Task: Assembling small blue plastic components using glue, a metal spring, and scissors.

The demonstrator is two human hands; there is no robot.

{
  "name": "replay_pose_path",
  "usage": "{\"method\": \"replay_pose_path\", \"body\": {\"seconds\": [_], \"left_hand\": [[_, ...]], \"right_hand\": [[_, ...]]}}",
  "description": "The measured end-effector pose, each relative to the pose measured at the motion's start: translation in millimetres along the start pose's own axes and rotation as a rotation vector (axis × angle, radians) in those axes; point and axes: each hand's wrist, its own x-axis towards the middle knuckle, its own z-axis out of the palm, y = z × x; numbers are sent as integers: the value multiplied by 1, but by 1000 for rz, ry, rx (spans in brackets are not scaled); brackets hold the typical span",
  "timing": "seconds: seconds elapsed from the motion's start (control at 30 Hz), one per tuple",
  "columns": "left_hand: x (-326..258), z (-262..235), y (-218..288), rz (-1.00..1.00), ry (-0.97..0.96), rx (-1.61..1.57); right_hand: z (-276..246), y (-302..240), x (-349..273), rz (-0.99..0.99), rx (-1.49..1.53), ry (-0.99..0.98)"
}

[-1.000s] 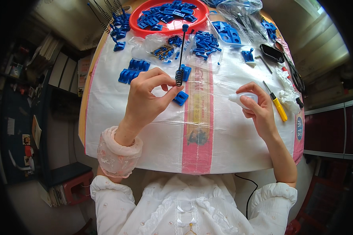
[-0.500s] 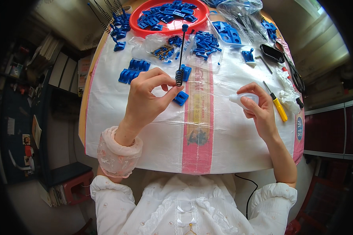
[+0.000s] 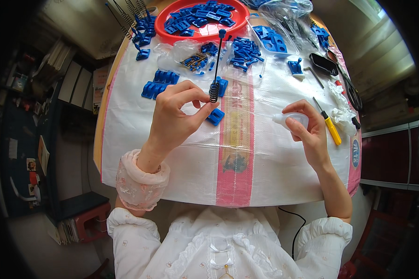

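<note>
Between the thumb and fingertips of my left hand [image 3: 178, 111] is the coiled lower end of a black spring rod [image 3: 214, 90], held upright and topped by a small blue knob [image 3: 222, 33]. Just beyond the coil stands a blue plastic part [image 3: 222, 86], and a blue clip-like piece [image 3: 216, 117] lies below my left fingertips. My right hand [image 3: 308, 132] is wrapped round a small translucent squeeze bottle [image 3: 295, 119], its nozzle pointing left. The bottle is apart from the rod.
Blue plates fill a red tray [image 3: 160, 35] at the back. Blue pegs [image 3: 245, 52] and a plastic bag of screws [image 3: 174, 58] lie mid-table. A clear box [image 3: 291, 51], yellow-handled screwdriver [image 3: 332, 128], scissors [image 3: 354, 95] and crumpled tissue [image 3: 342, 114] are on the right. Blue blocks [image 3: 156, 88] sit left.
The rod's knob end has shifted very slightly right. My right hand has tilted the bottle a little; both hands keep their holds.
</note>
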Motion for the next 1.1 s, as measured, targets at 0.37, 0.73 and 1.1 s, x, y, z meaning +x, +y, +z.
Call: {"method": "replay_pose_path", "body": {"seconds": [0.37, 0.73, 1.1], "left_hand": [[0, 1, -1, 1, 1, 1], [0, 1, -2, 0, -3, 3], [1, 1, 0, -1, 1, -1]], "right_hand": [[-1, -1, -2, -36, -29, 1], [-1, -2, -4, -68, -37, -14], [0, -1, -3, -64, -16, -19]]}}
